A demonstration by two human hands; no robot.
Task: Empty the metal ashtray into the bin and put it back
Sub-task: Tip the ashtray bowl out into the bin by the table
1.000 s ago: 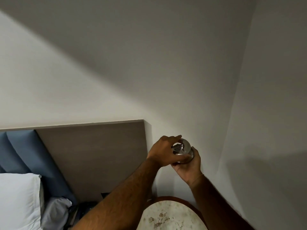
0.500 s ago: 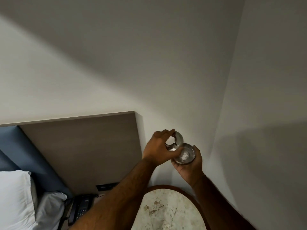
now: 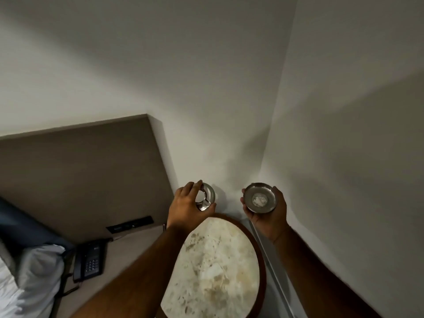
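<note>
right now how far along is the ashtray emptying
Done: the ashtray is apart. In hand: left hand holds the ring lid, right hand the bowl, with pale ash inside. Left: tipping it out (no bin in view), reassembling, returning it.

Left hand (image 3: 187, 206) pinching shiny metal ring-shaped ashtray lid (image 3: 205, 199); right hand (image 3: 269, 213) apart, palm-up, cupping round metal ashtray bowl (image 3: 260, 198); both forearms extended.
</note>
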